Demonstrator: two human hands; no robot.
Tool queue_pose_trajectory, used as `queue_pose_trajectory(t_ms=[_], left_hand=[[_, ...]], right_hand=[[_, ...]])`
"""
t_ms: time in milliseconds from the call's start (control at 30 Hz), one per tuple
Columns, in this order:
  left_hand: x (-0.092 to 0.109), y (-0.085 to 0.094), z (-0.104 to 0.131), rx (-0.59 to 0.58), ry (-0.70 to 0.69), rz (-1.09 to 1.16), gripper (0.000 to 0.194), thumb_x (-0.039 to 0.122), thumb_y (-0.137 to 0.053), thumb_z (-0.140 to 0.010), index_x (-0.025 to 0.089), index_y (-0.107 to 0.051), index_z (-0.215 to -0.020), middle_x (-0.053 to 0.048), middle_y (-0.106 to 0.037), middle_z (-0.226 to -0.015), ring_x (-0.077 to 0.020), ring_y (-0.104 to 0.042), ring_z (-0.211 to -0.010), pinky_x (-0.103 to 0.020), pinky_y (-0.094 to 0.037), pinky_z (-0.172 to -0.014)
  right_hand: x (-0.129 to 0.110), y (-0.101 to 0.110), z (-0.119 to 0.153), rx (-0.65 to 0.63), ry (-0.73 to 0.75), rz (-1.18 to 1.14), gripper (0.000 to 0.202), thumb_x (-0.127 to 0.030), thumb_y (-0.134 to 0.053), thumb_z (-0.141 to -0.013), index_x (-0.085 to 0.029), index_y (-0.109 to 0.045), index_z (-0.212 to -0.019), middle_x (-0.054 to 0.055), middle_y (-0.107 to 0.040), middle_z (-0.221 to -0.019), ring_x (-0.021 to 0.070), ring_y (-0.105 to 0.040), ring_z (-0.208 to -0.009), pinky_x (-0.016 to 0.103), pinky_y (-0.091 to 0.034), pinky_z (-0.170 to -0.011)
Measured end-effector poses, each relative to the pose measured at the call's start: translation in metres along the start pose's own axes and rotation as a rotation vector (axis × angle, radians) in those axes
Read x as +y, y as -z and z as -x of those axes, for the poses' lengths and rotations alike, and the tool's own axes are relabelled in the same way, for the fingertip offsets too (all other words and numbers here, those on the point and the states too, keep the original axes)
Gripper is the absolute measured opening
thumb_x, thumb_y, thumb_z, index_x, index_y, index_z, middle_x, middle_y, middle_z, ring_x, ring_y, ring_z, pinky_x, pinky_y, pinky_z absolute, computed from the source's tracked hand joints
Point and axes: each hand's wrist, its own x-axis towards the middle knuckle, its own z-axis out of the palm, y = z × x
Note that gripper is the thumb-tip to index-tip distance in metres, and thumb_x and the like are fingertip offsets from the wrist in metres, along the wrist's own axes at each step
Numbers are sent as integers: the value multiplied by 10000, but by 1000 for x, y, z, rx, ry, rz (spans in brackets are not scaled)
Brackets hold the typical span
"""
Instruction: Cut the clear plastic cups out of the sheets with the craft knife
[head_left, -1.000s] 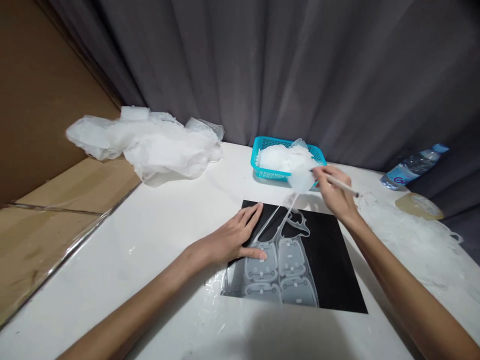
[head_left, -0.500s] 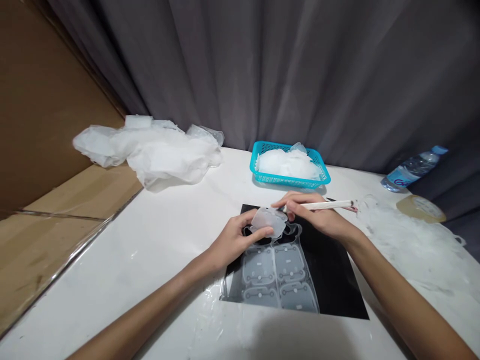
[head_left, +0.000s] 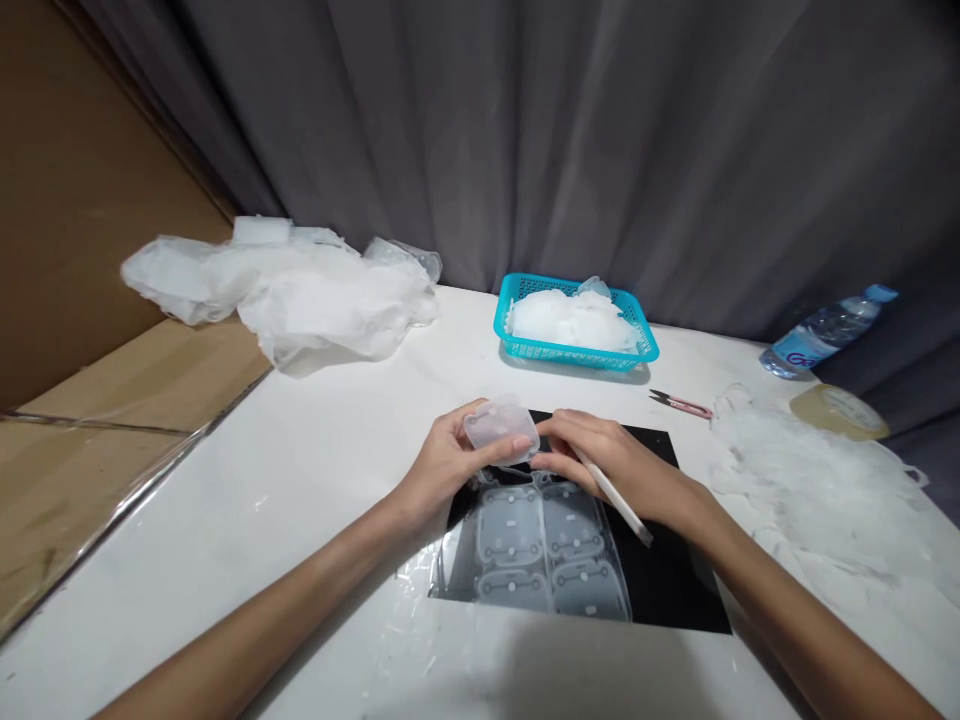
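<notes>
My left hand (head_left: 442,455) is closed on a small translucent plastic piece (head_left: 501,432) with rounded corners, thumb across its front. A white pen-like tool (head_left: 616,495) slants down to the right from my right hand (head_left: 611,455), which is closed around it. Its working tip is hidden by my fingers. The right fingertips are at the right edge of the plastic piece; whether they touch it I cannot tell. Below both hands, a sheet of joined translucent plastic pieces (head_left: 511,525) lies on a black mat (head_left: 664,580).
A blue basket (head_left: 574,357) of white translucent pieces stands at the back. Pink thread snips (head_left: 681,404), a water bottle (head_left: 821,335), a tape roll (head_left: 840,412) and a pile of translucent pieces (head_left: 840,500) are at right. White plastic bags (head_left: 315,295) lie at back left, beside cardboard (head_left: 135,380).
Both hands have shifted slightly left, and the plastic piece is turned in my left hand. The tool's far end has swung from pointing right to pointing down-right, uncovering the snips.
</notes>
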Motion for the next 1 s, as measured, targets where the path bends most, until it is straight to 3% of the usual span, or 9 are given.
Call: queue_pose_trajectory(t_ms=[100,267,367,500,700,800,900,1000], left_hand=[[0,1,1,25,8,-19,337,353,-915,-766,155,-651,-832,-2,-648,-772,-130,-589,-707,-240,-453,-641],[1,5,0,13,15,-66,453,355,-929,-742,163,-523,-682,50,-524,-635,-79,-478,-582,-207,-360,-538],[4,7,-3,-18,5,-89,432,368,-921,-749,175,-535,-741,47,-558,-647,-93,-519,-582,-213,-400,-540],[7,8,-4,-117,-54,-163,303,366,-861,-828,175,-690,-991,1,-666,-814,-130,-609,-716,-234,-480,-629],[4,6,-3,-82,-77,-234,247,392,-783,-904,149,-745,-915,-54,-706,-877,-157,-627,-757,-256,-503,-642],[-1,5,-4,-29,-34,-158,250,390,-787,-900,147,-727,-912,-34,-682,-823,-136,-615,-698,-234,-494,-597],[-2,6,-5,-46,4,-89,267,402,-798,-898,154,-700,-918,-16,-665,-830,-116,-614,-663,-219,-502,-577],[0,7,-6,-74,39,-1,293,428,-800,-896,169,-678,-963,-3,-651,-849,-114,-623,-624,-234,-532,-550]], right_hand=[[3,-6,1,8,11,10,192,-327,-539,-1082,-207,-624,-959,22,-626,-879,165,-581,-788,289,-450,-721],[4,-11,2,10,-3,-24,160,-258,-540,-1061,-212,-587,-914,-13,-549,-805,139,-525,-718,265,-409,-682],[2,-11,1,22,-7,-37,131,-217,-535,-1040,-211,-576,-915,-12,-547,-816,139,-529,-730,261,-409,-690],[3,-10,0,34,8,-18,114,-175,-547,-1012,-214,-561,-905,-11,-536,-819,143,-513,-734,265,-398,-686],[7,-14,0,32,110,40,157,-101,-555,-974,-213,-523,-869,-8,-507,-801,160,-480,-746,284,-377,-696],[8,-14,-1,32,111,56,164,-116,-563,-983,-214,-518,-859,-4,-517,-810,163,-487,-760,291,-378,-706],[9,-13,0,59,-26,-30,88,-236,-618,-1010,-214,-553,-955,-13,-519,-838,153,-514,-765,284,-403,-722],[12,-12,3,87,-160,-194,321,-381,-729,-957,-229,-545,-1172,-33,-500,-876,136,-519,-744,272,-427,-724]])
